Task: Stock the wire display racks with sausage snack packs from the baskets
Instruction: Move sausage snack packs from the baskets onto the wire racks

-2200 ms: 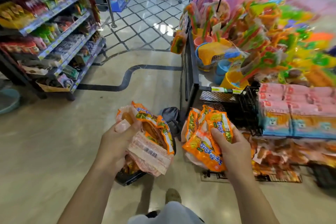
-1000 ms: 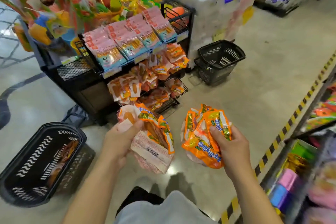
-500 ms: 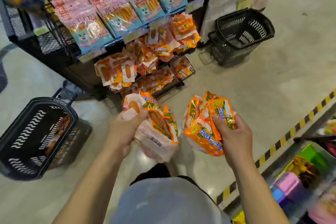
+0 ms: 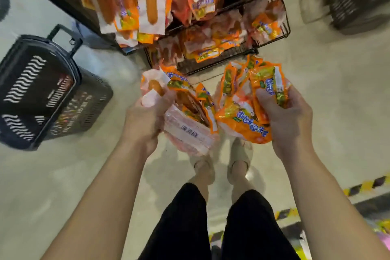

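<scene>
Below you, the pale glossy floor [image 4: 316, 91] fills most of the view. At the top edge stands the black wire rack [image 4: 287, 27], blurred but plainly crowded: its upper part carries orange and white sausage packs [image 4: 137, 2] that hang over the front, and its lower tier [image 4: 211, 66] holds more of them, lying in a loose heap. To your left a black basket [image 4: 88, 107] sits on the floor, tilted toward you, with its handle raised on the far side and something orange showing dimly inside. A second black basket [image 4: 358, 2] stands at the upper right, just beside the rack, too blurred to show what it holds. Your legs in black trousers [image 4: 183, 228] run up the middle of the view. Your hands are both out in front of you, just short of the lower tier. Your left hand [image 4: 143, 120] is curled round a left bundle [image 4: 190, 116] of several packs, thumb on top, with a barcode strip facing up. Your right hand [image 4: 289, 120] grips a right bundle [image 4: 244, 112], thumb pressed across the front of the orange wrappers. The two bundles nearly touch. Under them are your light shoes [image 4: 240, 154], close together. Yellow and black tape [image 4: 367, 186] crosses the floor at the right.
</scene>
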